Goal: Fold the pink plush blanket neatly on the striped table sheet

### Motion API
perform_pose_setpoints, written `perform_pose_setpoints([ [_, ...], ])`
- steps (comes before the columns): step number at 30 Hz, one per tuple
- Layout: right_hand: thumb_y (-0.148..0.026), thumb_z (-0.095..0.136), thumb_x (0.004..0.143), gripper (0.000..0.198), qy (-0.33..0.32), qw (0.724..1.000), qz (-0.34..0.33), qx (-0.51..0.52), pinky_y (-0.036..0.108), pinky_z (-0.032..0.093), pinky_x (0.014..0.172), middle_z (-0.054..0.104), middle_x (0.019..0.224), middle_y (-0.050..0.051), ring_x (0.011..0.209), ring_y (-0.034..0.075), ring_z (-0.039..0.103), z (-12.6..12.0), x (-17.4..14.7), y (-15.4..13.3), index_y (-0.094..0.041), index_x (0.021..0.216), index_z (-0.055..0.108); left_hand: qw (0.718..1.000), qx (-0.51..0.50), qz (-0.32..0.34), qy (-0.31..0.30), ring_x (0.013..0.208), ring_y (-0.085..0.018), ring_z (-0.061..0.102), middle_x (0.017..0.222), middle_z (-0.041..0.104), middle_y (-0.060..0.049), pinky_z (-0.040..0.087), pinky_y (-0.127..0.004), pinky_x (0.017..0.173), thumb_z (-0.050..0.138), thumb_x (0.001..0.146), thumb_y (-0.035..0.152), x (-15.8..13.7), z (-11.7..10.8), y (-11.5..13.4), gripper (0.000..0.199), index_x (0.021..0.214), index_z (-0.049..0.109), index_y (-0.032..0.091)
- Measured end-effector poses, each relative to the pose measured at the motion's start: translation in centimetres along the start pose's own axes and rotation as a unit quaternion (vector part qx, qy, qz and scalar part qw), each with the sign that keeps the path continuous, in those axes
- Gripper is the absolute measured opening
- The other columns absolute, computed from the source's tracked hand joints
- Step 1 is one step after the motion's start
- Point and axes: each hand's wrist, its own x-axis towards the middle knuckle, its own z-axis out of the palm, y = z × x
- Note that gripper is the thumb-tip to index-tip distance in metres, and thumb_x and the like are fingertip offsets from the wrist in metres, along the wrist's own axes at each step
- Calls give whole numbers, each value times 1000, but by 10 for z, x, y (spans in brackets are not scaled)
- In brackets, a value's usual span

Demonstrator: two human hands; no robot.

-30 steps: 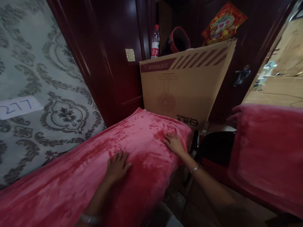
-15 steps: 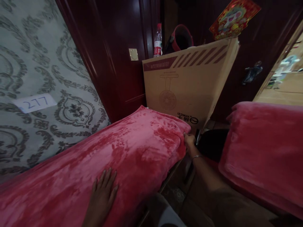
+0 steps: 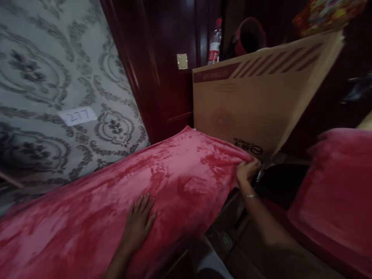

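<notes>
A pink-red plush cover (image 3: pixel 174 174) lies spread over a long, low piece of furniture against the wall. What is underneath stays hidden. My left hand (image 3: pixel 139 221) rests flat on top of it, fingers stretched out. At the cover's far right corner, my right hand (image 3: pixel 247 168) has its fingers wrapped round the edge, and the fabric bunches into creases there.
A large cardboard box (image 3: pixel 241 104) stands behind the cover's far end, with a plastic bottle (image 3: pixel 214 48) behind its top edge. Another red plush-covered piece (image 3: pixel 345 186) is at the right. Patterned wallpaper (image 3: pixel 37 69) carries a paper labelled 277 (image 3: pixel 78 116).
My right hand has lifted slightly and turned at the corner, pulling the cover into tauter folds. The left hand still lies flat on it. The view has swung left.
</notes>
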Motion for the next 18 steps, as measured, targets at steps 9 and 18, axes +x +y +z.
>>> perform_pose_setpoints([
  [9,-46,33,98,58,-335,857,-387,-66,55,24,117,34,161,8,148,31,27,11,-114,-105,-26,152,42,998,-43,-18,-39,153,-29,17,165,23,-9,15,-59,122,39,101,42,-6,-10,18,56,154,36,26],
  [18,-50,32,93,64,-336,838,-419,-94,63,32,111,38,159,10,145,34,35,45,-119,-71,-26,150,44,991,-55,-111,-58,153,-31,17,164,25,-10,14,-62,121,44,99,48,-65,-27,-9,60,155,35,29],
])
